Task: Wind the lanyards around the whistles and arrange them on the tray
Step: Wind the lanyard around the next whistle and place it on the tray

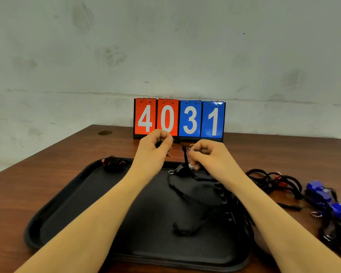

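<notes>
A black tray (71, 203) lies on the brown table in front of me. Above its far edge my left hand (156, 146) is closed on a small dark piece with a metal clip hanging under the fingers. My right hand (205, 152) pinches a black lanyard (185, 158) near a metal ring. The lanyard's loops (185, 192) hang down onto the tray's right half. A wound whistle with red parts (113, 162) rests in the tray's far left corner. Whether a whistle is inside my left hand is hidden.
A tangle of black lanyards with red whistles (274, 180) lies on the table right of the tray. Blue whistles (323, 196) with rings sit further right. A flip scoreboard (179, 119) reading 4031 stands at the table's back against the wall.
</notes>
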